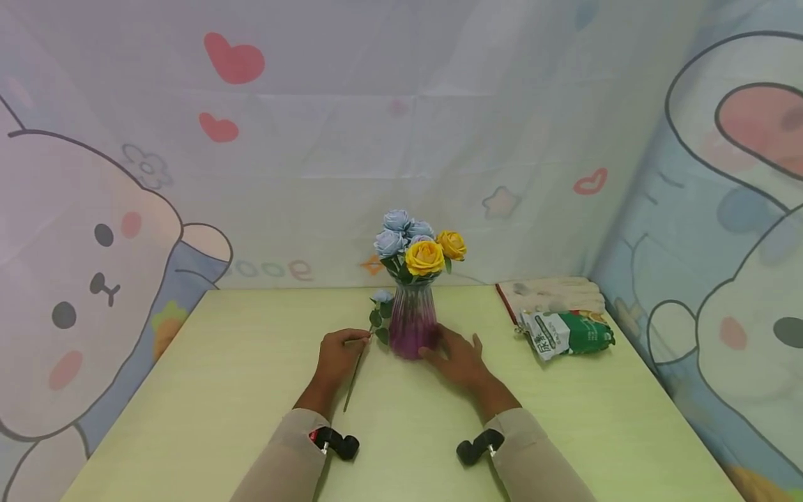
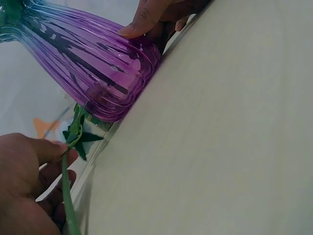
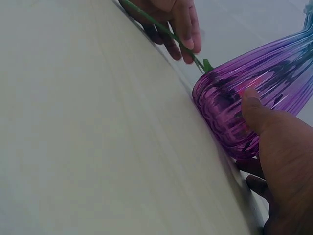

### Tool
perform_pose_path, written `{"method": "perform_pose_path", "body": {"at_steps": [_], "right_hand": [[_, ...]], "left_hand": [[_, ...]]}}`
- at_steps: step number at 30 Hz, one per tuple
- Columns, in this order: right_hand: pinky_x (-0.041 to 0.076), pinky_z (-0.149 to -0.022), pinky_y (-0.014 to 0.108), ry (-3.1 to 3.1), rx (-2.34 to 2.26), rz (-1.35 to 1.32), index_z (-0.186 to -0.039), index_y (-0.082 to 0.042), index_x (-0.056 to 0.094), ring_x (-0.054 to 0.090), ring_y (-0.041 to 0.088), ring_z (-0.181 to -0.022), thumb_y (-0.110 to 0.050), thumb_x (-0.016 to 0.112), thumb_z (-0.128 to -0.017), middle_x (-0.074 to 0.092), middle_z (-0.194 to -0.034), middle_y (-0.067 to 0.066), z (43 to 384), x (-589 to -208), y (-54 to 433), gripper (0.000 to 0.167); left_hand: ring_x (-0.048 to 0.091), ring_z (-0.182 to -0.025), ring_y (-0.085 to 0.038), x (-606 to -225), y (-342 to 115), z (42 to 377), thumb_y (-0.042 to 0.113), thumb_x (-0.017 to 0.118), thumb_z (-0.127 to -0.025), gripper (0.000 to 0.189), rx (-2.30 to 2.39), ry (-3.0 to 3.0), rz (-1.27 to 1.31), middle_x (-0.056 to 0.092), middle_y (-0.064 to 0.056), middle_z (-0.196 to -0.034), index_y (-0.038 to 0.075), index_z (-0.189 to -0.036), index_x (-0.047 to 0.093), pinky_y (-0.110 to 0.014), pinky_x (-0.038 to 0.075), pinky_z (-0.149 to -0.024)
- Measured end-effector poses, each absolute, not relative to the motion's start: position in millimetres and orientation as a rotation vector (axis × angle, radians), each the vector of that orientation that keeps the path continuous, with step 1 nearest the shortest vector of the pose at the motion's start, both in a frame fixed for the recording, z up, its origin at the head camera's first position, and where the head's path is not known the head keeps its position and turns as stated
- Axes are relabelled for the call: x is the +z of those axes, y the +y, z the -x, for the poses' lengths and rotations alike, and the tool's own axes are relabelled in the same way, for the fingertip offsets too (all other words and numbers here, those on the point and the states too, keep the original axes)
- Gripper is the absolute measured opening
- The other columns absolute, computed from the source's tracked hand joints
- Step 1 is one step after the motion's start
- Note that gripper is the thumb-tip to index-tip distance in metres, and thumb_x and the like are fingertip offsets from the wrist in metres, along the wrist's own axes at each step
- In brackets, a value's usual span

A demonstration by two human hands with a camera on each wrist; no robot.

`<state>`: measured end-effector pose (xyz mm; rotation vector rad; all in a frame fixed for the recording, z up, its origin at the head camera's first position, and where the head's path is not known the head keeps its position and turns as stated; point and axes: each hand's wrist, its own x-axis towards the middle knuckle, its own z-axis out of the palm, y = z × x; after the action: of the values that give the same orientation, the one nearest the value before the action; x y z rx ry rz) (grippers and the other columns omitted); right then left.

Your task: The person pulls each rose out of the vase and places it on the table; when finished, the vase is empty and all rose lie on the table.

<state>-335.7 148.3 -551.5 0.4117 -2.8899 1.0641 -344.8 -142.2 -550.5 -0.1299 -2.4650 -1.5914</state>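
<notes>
A glass vase [image 1: 412,322], purple at the base and bluish at the neck, stands on the table [image 1: 251,418]. Blue roses [image 1: 390,242] and yellow roses [image 1: 424,257] fill its mouth. My right hand [image 1: 461,357] holds the vase low on its right side, thumb on the front and fingers around the side. Just left of the vase, my left hand [image 1: 339,355] pinches the green stem [image 2: 67,196] of a single blue rose [image 1: 383,295] between thumb and fingers. That rose tilts with its bloom away from me, its leaves close beside the vase.
At the back right lies a green and white packet [image 1: 564,333], in front of a pale flat item [image 1: 552,294] with a dark red edge. A printed curtain [image 1: 351,139] hangs behind the table's far edge and along the right side.
</notes>
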Motion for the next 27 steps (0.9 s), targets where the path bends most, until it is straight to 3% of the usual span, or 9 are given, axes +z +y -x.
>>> {"method": "perform_pose_path", "body": {"at_steps": [5, 15, 27], "right_hand": [[-0.001, -0.131, 0.079, -2.880, 1.073, -0.412, -0.169, -0.009, 0.040, 0.042, 0.036, -0.163, -0.060, 0.061, -0.108, 0.049, -0.171, 0.012, 337.1, -551.3, 149.1, 0.084], [-0.001, -0.132, 0.078, -2.896, 1.054, -0.405, -0.170, -0.010, 0.040, 0.042, 0.034, -0.163, -0.062, 0.059, -0.108, 0.048, -0.171, 0.011, 337.9, -554.8, 148.7, 0.083], [0.001, -0.131, 0.078, -2.896, 1.044, -0.412, -0.169, -0.008, 0.041, 0.043, 0.036, -0.162, -0.059, 0.060, -0.108, 0.049, -0.170, 0.013, 336.9, -553.9, 149.0, 0.082]], "left_hand": [[0.072, -0.127, -0.040, -546.8, -135.7, 345.5, 0.011, 0.076, -0.102, 0.015, -1.575, -2.439, -0.030, 0.081, -0.019, -0.124, 0.005, -0.110, 0.086, -0.058, 0.058, -0.105], [0.068, -0.135, -0.042, -551.9, -126.5, 349.4, 0.021, 0.077, -0.103, 0.016, -1.375, -2.547, 0.003, 0.083, -0.013, -0.120, 0.011, -0.112, 0.086, -0.062, 0.049, -0.118], [0.075, -0.121, -0.041, -548.0, -128.3, 343.6, 0.011, 0.080, -0.099, 0.015, -1.395, -2.452, 0.122, 0.084, -0.016, -0.105, 0.005, -0.112, 0.085, -0.061, 0.055, -0.111]]}}
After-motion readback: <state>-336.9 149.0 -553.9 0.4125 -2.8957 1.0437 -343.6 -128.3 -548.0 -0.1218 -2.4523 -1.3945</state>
